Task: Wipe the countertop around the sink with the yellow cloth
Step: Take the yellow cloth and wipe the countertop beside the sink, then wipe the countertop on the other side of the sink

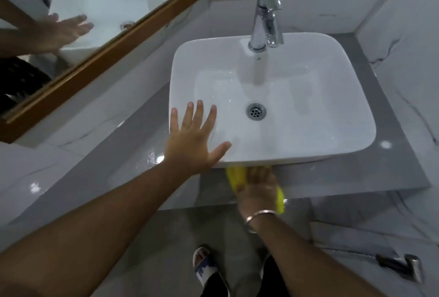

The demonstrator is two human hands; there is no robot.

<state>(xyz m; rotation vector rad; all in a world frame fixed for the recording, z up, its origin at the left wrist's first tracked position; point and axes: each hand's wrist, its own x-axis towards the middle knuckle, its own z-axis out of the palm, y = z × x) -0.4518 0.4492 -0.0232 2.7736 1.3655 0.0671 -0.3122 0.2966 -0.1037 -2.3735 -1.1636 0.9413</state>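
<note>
A white rectangular sink [332, 135] sits on a grey countertop [394, 158]. My left hand [192, 139] lies flat with fingers spread over the sink's near left corner and holds nothing. My right hand [257, 189] presses the yellow cloth [235, 177] onto the narrow counter strip in front of the sink, just below its front rim. The cloth shows on both sides of the hand, and its middle is hidden under my palm. A metal bangle is on my right wrist.
A chrome tap [264, 16] stands at the back of the sink, with a drain [255, 111] in the basin. A wood-framed mirror [99, 42] runs along the left wall. Water shines on the left counter [154, 156]. A spray hose [399, 264] hangs at lower right; my sandalled foot [204, 263] is on the floor.
</note>
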